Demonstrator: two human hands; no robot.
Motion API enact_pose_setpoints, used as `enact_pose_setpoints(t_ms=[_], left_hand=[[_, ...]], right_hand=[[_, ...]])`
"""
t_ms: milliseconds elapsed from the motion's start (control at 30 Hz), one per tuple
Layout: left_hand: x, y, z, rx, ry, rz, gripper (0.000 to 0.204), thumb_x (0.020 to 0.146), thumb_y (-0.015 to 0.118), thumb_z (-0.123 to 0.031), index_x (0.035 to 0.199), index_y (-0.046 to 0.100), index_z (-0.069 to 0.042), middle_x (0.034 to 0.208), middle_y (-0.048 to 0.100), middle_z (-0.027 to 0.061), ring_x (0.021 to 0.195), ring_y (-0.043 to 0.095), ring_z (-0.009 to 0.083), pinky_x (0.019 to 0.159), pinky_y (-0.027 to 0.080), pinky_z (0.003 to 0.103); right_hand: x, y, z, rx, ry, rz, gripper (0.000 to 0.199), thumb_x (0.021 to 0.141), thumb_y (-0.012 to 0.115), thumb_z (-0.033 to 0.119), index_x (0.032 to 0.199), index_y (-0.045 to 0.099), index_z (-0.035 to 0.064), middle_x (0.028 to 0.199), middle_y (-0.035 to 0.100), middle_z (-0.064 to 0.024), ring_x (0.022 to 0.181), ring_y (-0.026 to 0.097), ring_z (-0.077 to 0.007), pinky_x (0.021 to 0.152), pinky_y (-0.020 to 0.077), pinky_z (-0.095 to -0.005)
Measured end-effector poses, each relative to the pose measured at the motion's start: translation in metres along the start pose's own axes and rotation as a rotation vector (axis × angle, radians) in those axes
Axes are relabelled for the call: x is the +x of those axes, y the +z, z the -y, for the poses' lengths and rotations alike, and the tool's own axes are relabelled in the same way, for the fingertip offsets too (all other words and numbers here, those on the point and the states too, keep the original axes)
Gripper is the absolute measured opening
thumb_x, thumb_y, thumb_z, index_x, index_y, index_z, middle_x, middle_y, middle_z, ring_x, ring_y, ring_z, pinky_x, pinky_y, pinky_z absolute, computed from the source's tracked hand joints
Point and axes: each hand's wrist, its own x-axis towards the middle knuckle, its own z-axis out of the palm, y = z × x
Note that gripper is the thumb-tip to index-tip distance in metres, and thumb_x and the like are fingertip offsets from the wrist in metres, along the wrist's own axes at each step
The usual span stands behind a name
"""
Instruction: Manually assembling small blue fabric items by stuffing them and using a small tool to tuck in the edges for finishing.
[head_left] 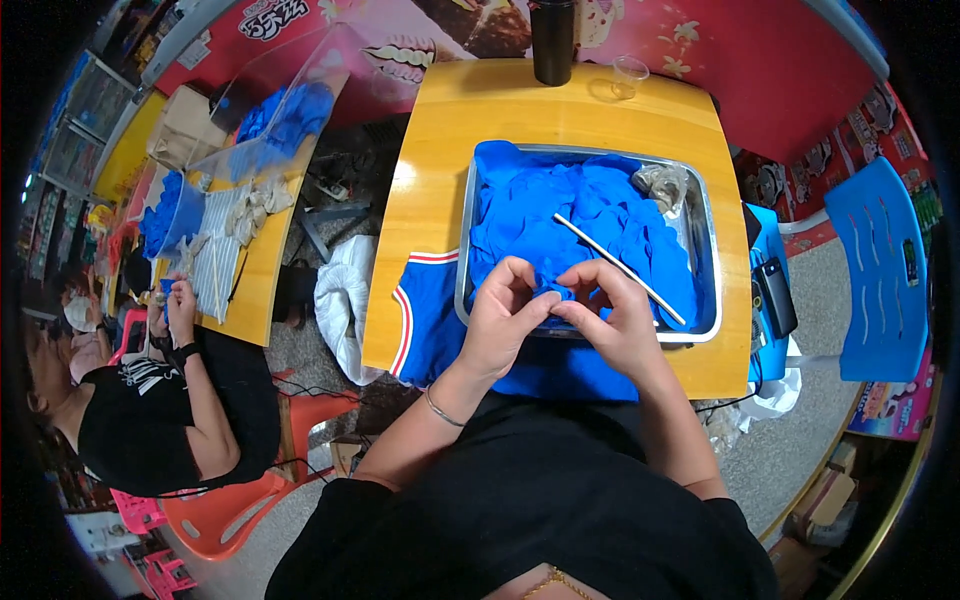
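Observation:
My left hand [507, 322] and my right hand [618, 318] meet over the near side of a metal tray [713, 270]. Between their fingertips they pinch a small piece of blue fabric [553, 284], bunched up. Many thin blue fabric pieces [530, 212] lie heaped in the tray. A slim whitish stick [612, 264] rests slantwise across the heap, just beyond my right hand. In the tray's far right corner sits a crumpled greyish plastic bag [661, 187]. Blue cloth with red and white trim [425, 318] lies under the tray, left of my left hand.
The tray stands on a yellow wooden table [440, 130]; a black tumbler [551, 40] and clear cup [629, 76] are at its far edge. To the left, a co-worker [170, 410] handles something blue at another table. A blue chair [878, 270] stands right.

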Motion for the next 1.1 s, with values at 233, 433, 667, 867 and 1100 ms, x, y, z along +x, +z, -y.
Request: enact_pose_setpoints(t_ms=[233,433,667,867,1100], left_hand=[[0.003,-0.006,0.006,0.535,0.287,-0.051,0.023,0.075,0.067,0.001,0.088,0.049,-0.004,0.082,0.053,0.0028,0.076,0.052,0.0102,0.07,0.045,0.025],[0.001,-0.002,0.003,0.985,0.421,-0.133,0.014,0.073,0.063,0.002,0.085,0.054,0.0,0.078,0.056,0.0079,0.075,0.055,0.0175,0.069,0.044,0.029],[0.0,-0.013,0.002,0.566,0.253,0.096,0.006,0.08,0.059,-0.001,0.083,0.054,0.001,0.08,0.052,0.0048,0.079,0.049,0.0148,0.072,0.039,0.025],[-0.009,-0.006,-0.005,-0.388,-0.252,0.057,0.015,0.083,0.056,-0.005,0.097,0.058,-0.006,0.095,0.059,0.002,0.092,0.054,0.0109,0.082,0.044,0.027],[-0.004,-0.015,0.008,-0.438,-0.273,0.126,0.009,0.086,0.052,-0.009,0.095,0.054,-0.008,0.089,0.056,-0.0001,0.085,0.053,0.0088,0.084,0.041,0.026]], right_hand=[[-0.005,0.004,-0.006,0.168,0.096,-0.107,0.008,0.076,0.066,0.0,0.079,0.058,-0.0003,0.077,0.06,-0.006,0.067,0.059,-0.0109,0.059,0.0474,-0.0234],[-0.005,0.007,0.002,0.008,-0.052,-0.067,0.011,0.073,0.066,-0.002,0.081,0.058,0.0003,0.076,0.059,-0.0072,0.064,0.059,-0.0134,0.057,0.047,-0.0239],[-0.001,0.001,-0.01,0.036,-0.026,-0.2,0.017,0.074,0.068,0.0,0.081,0.053,0.0013,0.074,0.057,-0.0059,0.063,0.058,-0.0126,0.057,0.0467,-0.0245],[-0.002,0.005,0.002,0.164,0.041,-0.07,0.017,0.077,0.067,0.003,0.085,0.053,0.0008,0.077,0.057,-0.0061,0.067,0.058,-0.0121,0.06,0.0474,-0.024],[-0.002,0.003,0.006,-0.254,-0.204,-0.07,0.009,0.076,0.066,0.002,0.08,0.058,0.0008,0.075,0.057,-0.008,0.065,0.057,-0.0163,0.057,0.0465,-0.0284]])
